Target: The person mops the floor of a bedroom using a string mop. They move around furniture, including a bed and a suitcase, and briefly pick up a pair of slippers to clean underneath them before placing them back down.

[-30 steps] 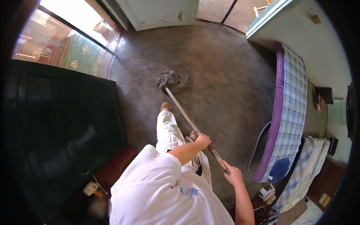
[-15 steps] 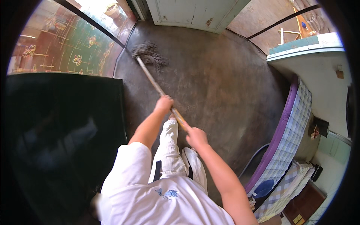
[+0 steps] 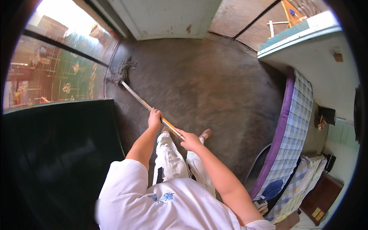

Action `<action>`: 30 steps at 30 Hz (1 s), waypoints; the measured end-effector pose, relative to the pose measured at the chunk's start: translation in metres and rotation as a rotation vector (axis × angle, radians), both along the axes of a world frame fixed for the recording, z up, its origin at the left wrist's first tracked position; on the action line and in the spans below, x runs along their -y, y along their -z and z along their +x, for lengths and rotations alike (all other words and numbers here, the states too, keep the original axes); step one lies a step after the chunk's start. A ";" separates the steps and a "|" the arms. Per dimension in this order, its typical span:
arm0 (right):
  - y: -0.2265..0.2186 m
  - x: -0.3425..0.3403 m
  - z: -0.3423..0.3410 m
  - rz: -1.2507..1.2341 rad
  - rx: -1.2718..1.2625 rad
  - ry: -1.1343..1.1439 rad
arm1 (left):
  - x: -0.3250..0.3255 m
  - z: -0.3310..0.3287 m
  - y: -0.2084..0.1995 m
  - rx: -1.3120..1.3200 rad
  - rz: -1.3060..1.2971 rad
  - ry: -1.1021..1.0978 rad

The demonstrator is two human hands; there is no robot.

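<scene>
A mop point(image 3: 137, 97) slants across the floor, its grey string head point(image 3: 122, 71) lying at the far left by the foot of the patterned panel. My left hand point(image 3: 155, 118) is closed around the middle of the wooden handle. Closer to my body, my right hand point(image 3: 190, 141) grips the handle near its upper end. Both arms reach forward over my white trousers, and my feet stand just beyond the hands on the dark floor point(image 3: 214, 92).
A large dark green box-like surface point(image 3: 57, 153) fills the left. Far ahead stands a pale door point(image 3: 165, 19). A purple-edged mattress point(image 3: 281, 134) with a checked cover lies along the right, a dark curved tube point(image 3: 256, 161) beside it. A ledge point(image 3: 299, 40) juts out at the far right.
The mop head has swung left and nearer, against the base of the patterned panel. Both hands moved left with the handle, keeping their grip. My view has shifted slightly.
</scene>
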State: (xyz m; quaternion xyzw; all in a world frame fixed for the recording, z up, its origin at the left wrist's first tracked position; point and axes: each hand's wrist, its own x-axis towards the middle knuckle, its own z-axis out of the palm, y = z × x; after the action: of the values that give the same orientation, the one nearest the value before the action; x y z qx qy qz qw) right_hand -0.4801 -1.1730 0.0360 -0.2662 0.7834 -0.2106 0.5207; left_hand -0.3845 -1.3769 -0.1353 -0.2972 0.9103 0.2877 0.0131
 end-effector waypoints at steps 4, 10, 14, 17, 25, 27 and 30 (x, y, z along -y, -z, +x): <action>-0.052 -0.073 -0.075 0.056 -0.204 -0.039 | -0.083 -0.079 -0.012 -0.220 -0.050 -0.019; -0.129 -0.223 -0.165 0.179 -0.336 0.047 | -0.250 -0.206 -0.048 -0.209 0.109 0.023; -0.153 -0.340 -0.170 0.238 -0.346 0.225 | -0.382 -0.251 -0.058 -0.145 0.219 0.154; -0.169 -0.405 -0.150 0.266 -0.288 0.439 | -0.455 -0.263 -0.073 -0.135 0.230 0.398; -0.140 -0.405 -0.135 0.120 -0.226 0.963 | -0.474 -0.334 -0.085 0.084 0.225 0.963; -0.130 -0.389 -0.163 0.115 -0.225 0.994 | -0.462 -0.370 -0.081 0.079 0.186 1.004; -0.118 -0.365 -0.220 0.099 -0.276 0.978 | -0.437 -0.432 -0.068 0.033 0.169 1.032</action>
State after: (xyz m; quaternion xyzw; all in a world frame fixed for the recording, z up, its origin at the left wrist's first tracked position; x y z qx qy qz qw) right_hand -0.6998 -0.8084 0.1542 0.1310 0.8869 -0.3552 0.2648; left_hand -0.8168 -0.9400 -0.0674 0.1877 0.9115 0.3118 0.1915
